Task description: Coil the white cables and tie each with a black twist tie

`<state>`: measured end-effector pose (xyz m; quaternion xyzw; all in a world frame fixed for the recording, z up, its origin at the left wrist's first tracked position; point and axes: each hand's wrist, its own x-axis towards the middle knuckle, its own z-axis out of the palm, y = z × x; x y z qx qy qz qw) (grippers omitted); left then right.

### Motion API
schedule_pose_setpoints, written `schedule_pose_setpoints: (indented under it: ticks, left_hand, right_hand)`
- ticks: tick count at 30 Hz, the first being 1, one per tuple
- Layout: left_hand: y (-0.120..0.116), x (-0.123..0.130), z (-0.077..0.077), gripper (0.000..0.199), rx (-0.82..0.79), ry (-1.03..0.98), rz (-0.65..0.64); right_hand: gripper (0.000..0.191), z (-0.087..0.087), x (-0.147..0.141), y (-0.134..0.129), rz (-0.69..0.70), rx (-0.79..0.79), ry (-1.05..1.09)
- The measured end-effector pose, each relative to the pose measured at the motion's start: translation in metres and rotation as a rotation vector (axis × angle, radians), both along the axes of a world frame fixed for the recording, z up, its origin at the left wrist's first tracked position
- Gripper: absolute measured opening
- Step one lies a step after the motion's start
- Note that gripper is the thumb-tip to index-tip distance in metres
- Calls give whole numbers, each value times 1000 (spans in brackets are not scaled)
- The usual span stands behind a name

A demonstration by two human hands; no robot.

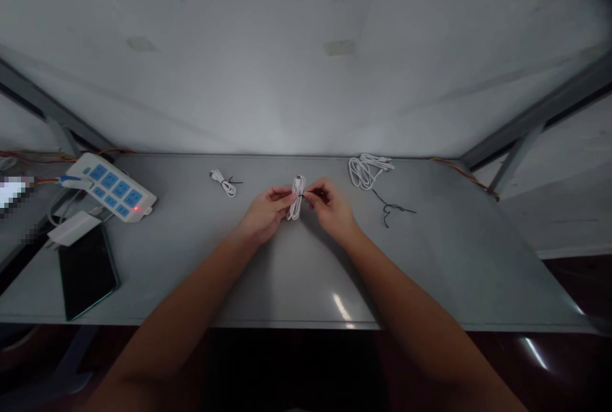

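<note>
A coiled white cable (pixel 296 205) is held upright above the middle of the table. My left hand (pixel 268 211) grips it from the left, thumb across the coil. A thin black twist tie (pixel 301 195) goes around the coil's middle, and my right hand (pixel 332 208) pinches its end between thumb and fingertips. To the left lies another white cable bundle (pixel 224 182) with a black tie round it. Loose white cables (pixel 366 171) lie at the back right, and several black ties (pixel 389 208) rest in front of them.
At the left is a white power strip (pixel 115 189) with blue sockets and a red light. A white adapter (pixel 74 228) and a dark tablet (pixel 88 272) lie near it. The grey table (pixel 430 259) meets a pale wall (pixel 268 80) behind, with metal frame bars at both sides.
</note>
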<state>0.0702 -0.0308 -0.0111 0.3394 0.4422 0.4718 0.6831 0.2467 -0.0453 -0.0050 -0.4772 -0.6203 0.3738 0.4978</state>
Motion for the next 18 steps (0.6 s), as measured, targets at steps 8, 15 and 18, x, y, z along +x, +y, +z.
schedule_pose_setpoints:
  ticks: [8,15,18]
  left_hand:
    - [-2,-4,3,37,290,151,-139]
    - [-11,-6,14,19,746,726,-107]
    - [-12,-6,13,27,687,823,-122]
  right_hand:
    - [24,-8,3,8,98,-147,170]
    - [28,-13,2,11,57,-250,339]
    - [28,-13,2,12,-16,-206,366]
